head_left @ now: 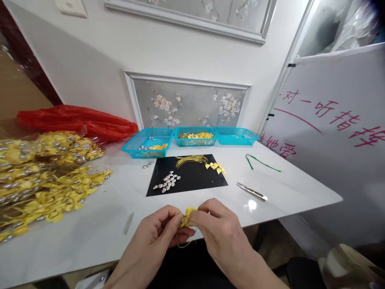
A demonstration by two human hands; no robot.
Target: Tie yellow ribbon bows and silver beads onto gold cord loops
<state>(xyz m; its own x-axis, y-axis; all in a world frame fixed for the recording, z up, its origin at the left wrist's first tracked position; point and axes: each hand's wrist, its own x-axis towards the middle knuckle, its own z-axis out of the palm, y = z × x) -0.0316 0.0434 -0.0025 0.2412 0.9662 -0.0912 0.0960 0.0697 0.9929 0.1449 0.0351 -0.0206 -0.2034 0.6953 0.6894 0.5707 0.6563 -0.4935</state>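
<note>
At the table's front edge, my left hand (159, 230) and my right hand (221, 226) are closed from both sides on a small yellow ribbon piece (189, 212). A thin pale cord (183, 245) loops down beneath the fingers. Beyond the hands lies a black mat (192, 178). On it are several silver beads (169, 181), a bundle of gold cords (191, 159) and several folded yellow pieces (217, 167) at its right edge. My fingers cover much of the held piece.
Three blue baskets (132, 145) line the wall. Metal thread snips (252, 191) and a green tie (263, 163) lie right. Finished-looking yellow strands with silver beads (60, 188) heap at left before a red plastic bag (81, 120). A grey strip (128, 223) lies near my left hand.
</note>
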